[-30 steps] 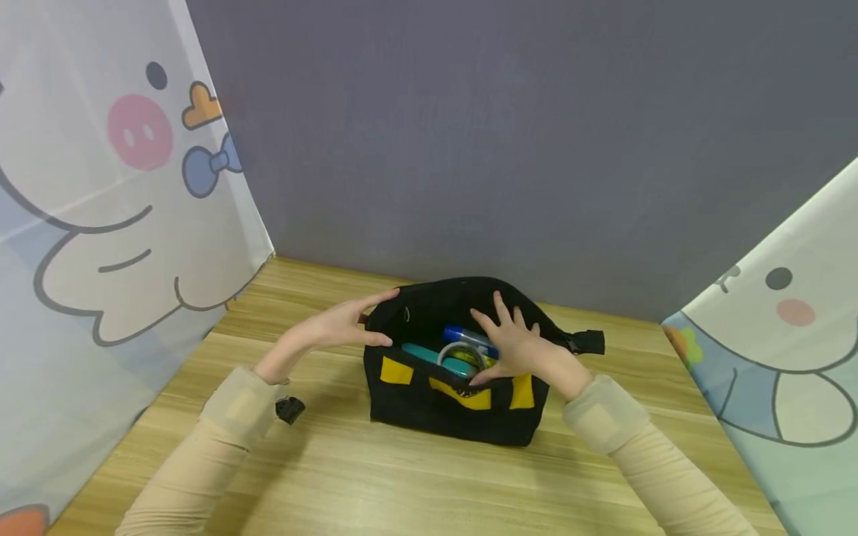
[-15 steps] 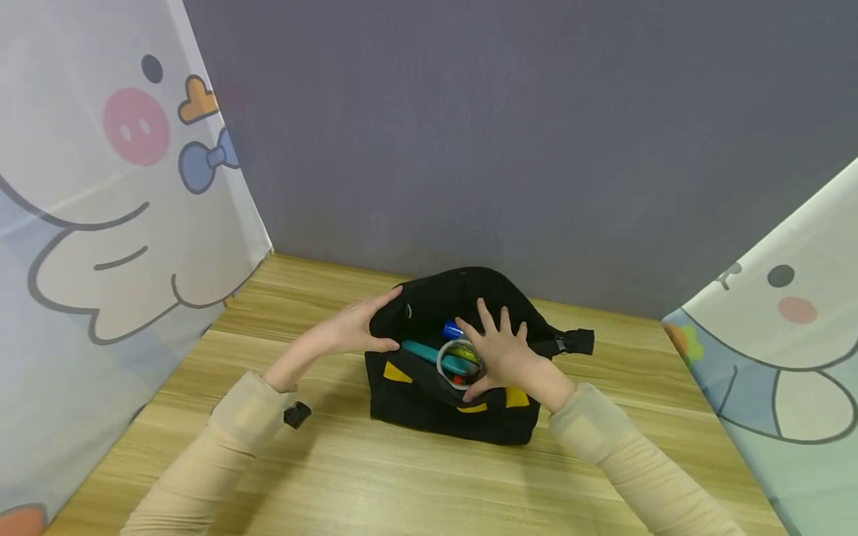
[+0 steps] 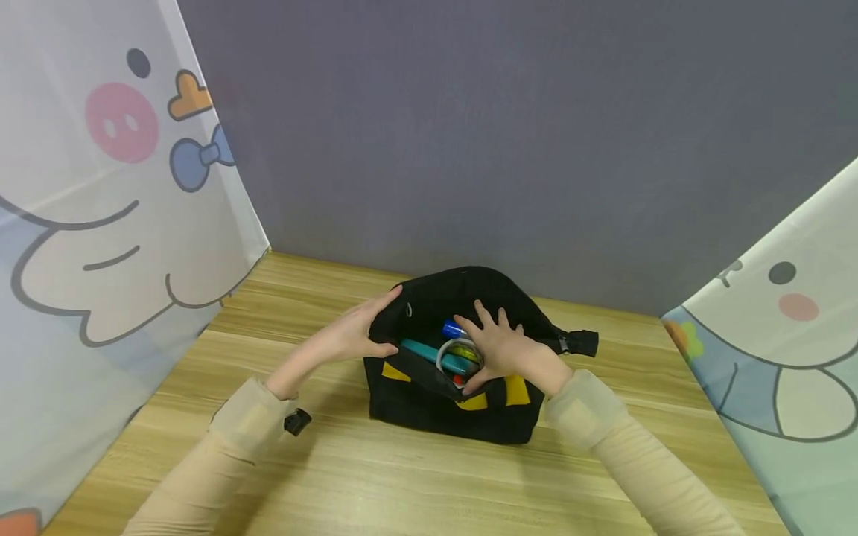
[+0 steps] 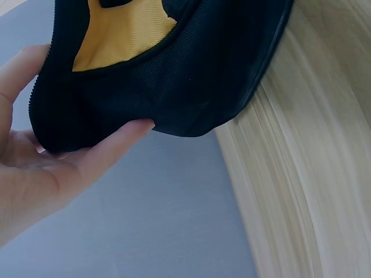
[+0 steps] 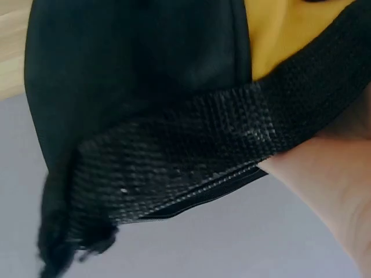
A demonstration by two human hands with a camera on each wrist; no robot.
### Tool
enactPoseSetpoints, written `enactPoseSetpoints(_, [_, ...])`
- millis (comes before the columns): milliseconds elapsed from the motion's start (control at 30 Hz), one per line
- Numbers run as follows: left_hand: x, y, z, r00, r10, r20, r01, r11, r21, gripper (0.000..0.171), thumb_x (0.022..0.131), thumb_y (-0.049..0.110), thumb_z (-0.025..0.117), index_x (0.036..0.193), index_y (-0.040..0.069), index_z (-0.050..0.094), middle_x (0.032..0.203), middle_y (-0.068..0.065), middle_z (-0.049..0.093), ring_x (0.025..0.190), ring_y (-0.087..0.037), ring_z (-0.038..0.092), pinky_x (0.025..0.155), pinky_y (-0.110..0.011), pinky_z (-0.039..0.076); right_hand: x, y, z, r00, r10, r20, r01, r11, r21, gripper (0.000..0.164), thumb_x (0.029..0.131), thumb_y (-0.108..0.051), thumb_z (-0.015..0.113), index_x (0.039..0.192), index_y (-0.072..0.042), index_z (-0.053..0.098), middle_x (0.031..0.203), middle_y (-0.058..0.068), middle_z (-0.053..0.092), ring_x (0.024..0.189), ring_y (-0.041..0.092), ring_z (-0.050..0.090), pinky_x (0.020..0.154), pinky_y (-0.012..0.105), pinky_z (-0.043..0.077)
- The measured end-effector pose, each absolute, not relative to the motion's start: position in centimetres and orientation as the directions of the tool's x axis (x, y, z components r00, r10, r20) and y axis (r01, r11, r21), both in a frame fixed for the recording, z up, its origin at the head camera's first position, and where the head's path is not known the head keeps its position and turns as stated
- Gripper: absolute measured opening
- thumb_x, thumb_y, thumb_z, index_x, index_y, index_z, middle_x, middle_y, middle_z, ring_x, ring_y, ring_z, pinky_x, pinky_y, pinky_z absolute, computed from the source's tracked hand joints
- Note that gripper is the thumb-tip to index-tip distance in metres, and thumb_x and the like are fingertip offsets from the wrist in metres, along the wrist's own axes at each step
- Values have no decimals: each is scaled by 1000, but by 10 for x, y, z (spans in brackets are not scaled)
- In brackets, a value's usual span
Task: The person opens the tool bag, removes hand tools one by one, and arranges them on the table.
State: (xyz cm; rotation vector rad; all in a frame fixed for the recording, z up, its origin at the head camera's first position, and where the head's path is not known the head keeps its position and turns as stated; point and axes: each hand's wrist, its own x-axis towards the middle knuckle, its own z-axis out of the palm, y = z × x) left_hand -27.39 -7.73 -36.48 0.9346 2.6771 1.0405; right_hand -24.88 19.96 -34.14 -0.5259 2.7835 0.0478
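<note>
A black zip-top tool bag (image 3: 442,413) with yellow patches stands on the table, its mouth gaping. My left hand (image 3: 351,331) holds the bag's left end, thumb at the front rim and index finger at the back corner. My right hand (image 3: 506,346) has its fingers spread inside the right part of the mouth, thumb at the front rim. Inside the bag lie a blue cylinder (image 3: 453,329), a long teal item (image 3: 417,348) and a pale ring-shaped roll (image 3: 439,361). Yellow and red bits show through the ring; the right hand hides part of the contents.
A strap end (image 3: 580,342) sticks out at the bag's right. A small black object (image 3: 296,422) shows beside the left wrist. The wooden table (image 3: 375,484) backs onto a grey wall (image 3: 456,134), with printed cartoon cloths at both sides.
The right hand has shifted slightly left over the mouth, and the front rim has folded lower, showing more of the ring. The left hand stays at the bag's left end.
</note>
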Motion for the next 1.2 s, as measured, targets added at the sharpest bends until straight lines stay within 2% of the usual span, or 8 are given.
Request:
enactPoseSetpoints(200, [-275,-81,-365,-807,583,96,492,573,655,96,79,24,73,152,21,11,156,-12,21,142,-36,26,109,-56,30,-260,198,-334,-843,-445,-302,-431,895,-115,105,71,-52,73,152,-21,13,158,19,-4,138,56,11,104,68,26])
enactPoseSetpoints(333, [-276,-82,-364,-808,581,101,497,577,648,96,79,22,73,152,20,11,156,-13,21,141,-36,26,108,-56,31,-268,196,-335,-812,-523,-258,-511,852,-118,91,77,-45,69,150,-18,22,156,22,8,137,53,21,106,60,32])
enactPoseSetpoints(500, [-275,-81,-363,-810,579,94,492,583,647,96,79,24,73,152,21,11,156,-11,21,142,-35,26,109,-56,31,-274,192,-345,-776,-556,-297,-580,815,-10,79,80,-21,72,147,-26,30,155,19,18,134,46,33,99,51,45])
enactPoseSetpoints(600, [-275,-81,-363,-813,575,90,487,585,649,96,79,24,73,152,21,11,157,-11,21,142,-35,26,109,-55,31,-274,190,-352,-766,-541,-349,-604,790,102,77,85,-5,65,147,-33,28,156,14,19,133,41,37,88,42,52])
enactPoseSetpoints(700, [-275,-81,-363,-812,577,93,490,585,646,97,79,23,73,153,20,10,157,-11,20,142,-35,25,109,-56,31,-272,188,-357,-754,-523,-398,-622,763,177,80,88,6,56,147,-37,24,157,10,17,133,37,40,81,38,54])
enactPoseSetpoints(833, [-275,-80,-363,-805,583,109,504,576,644,97,79,22,73,153,18,10,157,-11,20,142,-35,25,109,-55,31,-270,185,-363,-734,-526,-429,-654,717,241,82,88,8,54,148,-37,22,157,8,17,132,32,43,83,36,55])
enactPoseSetpoints(1033, [-275,-79,-364,-801,587,118,514,573,639,98,78,22,73,153,18,10,157,-12,20,141,-35,27,109,-55,32,-271,183,-371,-706,-550,-445,-702,627,339,71,91,0,54,145,-35,27,154,7,23,133,26,44,91,32,52])
enactPoseSetpoints(1200, [-276,-79,-367,-810,576,108,493,570,658,97,79,23,73,152,20,10,157,-10,20,142,-34,26,109,-55,32,-272,182,-376,-706,-561,-431,-703,629,333,68,91,0,55,144,-34,30,153,9,24,133,26,44,98,32,48])
